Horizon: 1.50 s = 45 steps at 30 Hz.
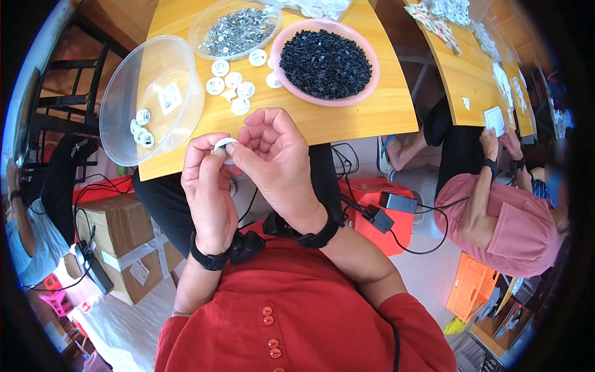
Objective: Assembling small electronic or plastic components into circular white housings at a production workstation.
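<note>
Just off the table's near edge, a small white round plastic piece (226, 142) is pinched between both my hands. My left hand (209, 195) grips its left side with thumb and forefinger. The thumb of my right hand (280, 166) presses on it, with the other fingers curled up behind. Beyond my hands several similar white round pieces (245, 90) lie loose on the wooden table. A clear plastic tub (116, 133) on the left holds a few more of them. Small black parts (325, 62) fill a pink bowl (372, 80), and small metal parts (242, 31) lie in a clear bowl (197, 37).
A cardboard box (118, 229) stands by my left leg. To my right are a red crate (393, 232) and black adapters (396, 203) with cables. A co-worker in pink (502, 223) sits at another wooden table (455, 80). Another person (37, 229) is at far left.
</note>
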Motion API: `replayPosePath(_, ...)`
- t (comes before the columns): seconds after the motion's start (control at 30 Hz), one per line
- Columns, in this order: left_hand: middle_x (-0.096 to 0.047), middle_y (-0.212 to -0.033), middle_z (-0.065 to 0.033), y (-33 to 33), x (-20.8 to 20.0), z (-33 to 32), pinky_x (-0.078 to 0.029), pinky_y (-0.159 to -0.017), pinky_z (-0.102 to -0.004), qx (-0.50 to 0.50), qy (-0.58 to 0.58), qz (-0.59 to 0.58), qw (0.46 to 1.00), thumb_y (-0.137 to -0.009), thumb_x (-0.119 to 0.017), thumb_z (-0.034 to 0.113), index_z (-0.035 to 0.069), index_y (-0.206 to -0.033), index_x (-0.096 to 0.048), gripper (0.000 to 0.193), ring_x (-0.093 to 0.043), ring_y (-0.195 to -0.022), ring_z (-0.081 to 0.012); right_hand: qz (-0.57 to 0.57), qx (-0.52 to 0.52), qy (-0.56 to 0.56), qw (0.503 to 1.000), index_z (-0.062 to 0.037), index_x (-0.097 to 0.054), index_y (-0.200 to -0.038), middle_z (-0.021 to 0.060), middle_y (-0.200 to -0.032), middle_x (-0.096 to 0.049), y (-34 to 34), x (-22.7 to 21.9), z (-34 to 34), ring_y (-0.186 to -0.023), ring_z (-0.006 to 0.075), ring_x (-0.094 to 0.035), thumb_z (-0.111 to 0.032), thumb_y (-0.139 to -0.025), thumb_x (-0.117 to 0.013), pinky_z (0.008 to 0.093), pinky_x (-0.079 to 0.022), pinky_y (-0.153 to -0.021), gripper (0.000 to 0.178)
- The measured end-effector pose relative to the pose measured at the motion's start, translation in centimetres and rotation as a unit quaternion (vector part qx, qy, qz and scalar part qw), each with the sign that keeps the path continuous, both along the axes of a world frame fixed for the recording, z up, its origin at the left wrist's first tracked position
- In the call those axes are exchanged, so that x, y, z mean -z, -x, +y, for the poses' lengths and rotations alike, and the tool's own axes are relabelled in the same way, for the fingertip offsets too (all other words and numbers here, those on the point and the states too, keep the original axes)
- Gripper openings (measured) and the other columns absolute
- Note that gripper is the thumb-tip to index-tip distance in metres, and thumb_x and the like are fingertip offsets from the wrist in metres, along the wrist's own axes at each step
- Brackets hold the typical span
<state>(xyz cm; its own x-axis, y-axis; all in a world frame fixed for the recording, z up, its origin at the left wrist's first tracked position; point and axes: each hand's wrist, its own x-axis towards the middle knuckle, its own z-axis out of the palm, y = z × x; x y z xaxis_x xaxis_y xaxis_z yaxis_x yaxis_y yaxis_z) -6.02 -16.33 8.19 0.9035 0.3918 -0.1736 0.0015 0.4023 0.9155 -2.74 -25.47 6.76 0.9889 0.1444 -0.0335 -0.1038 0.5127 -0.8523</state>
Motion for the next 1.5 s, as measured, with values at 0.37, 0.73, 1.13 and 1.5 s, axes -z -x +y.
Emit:
replayPosePath(0.37,-0.061,-0.110,-0.0059,0.0,0.1,1.2,-0.049,-0.079,-0.0240,0.103,0.057,-0.052,0.992,-0.091,-0.048,0.003,0.001,-0.117,-0.057,0.027,-0.058,-0.091,-0.0089,0.015,-0.047,-0.021,0.999,0.0014,-0.053,-0.101,0.0033,-0.083,-0.059,-0.9,-0.2,-1.3,-0.073,0.0070,-0.058,0.002,-0.083,-0.065,0.0202,-0.050,-0.067,0.022)
replayPosePath(0.73,-0.062,-0.115,-0.0044,0.2,0.8,1.5,-0.049,-0.082,-0.0219,0.123,-0.051,-0.017,0.991,-0.092,-0.058,0.003,0.000,-0.131,-0.052,0.039,-0.060,-0.093,-0.0083,-0.037,-0.041,0.074,0.996,0.0045,-0.065,-0.094,0.0075,-0.083,-0.068,-1.9,-0.2,-2.9,-0.074,0.0098,-0.065,-0.002,-0.084,-0.066,0.0231,-0.053,-0.066,0.012)
replayPosePath(1.13,-0.063,-0.096,0.0002,0.3,-0.1,0.5,-0.044,-0.068,-0.0157,0.101,-0.224,-0.022,0.969,-0.092,-0.059,0.002,0.001,-0.127,-0.055,0.035,-0.056,-0.080,-0.0021,-0.074,0.009,0.192,0.979,0.0042,-0.066,-0.093,0.0090,-0.072,-0.067,-1.5,-1.0,-2.5,-0.061,0.0108,-0.063,-0.007,-0.079,-0.070,0.0240,-0.051,-0.056,0.018)
replayPosePath(1.5,-0.064,-0.095,0.0006,0.5,0.3,0.6,-0.040,-0.064,-0.0136,0.104,-0.243,-0.019,0.964,-0.092,-0.058,0.000,0.001,-0.125,-0.056,0.033,-0.054,-0.078,-0.0010,-0.099,0.017,0.193,0.976,0.0039,-0.067,-0.090,0.0094,-0.068,-0.066,-1.4,-0.6,-2.4,-0.058,0.0118,-0.063,-0.009,-0.078,-0.070,0.0245,-0.050,-0.054,0.018)
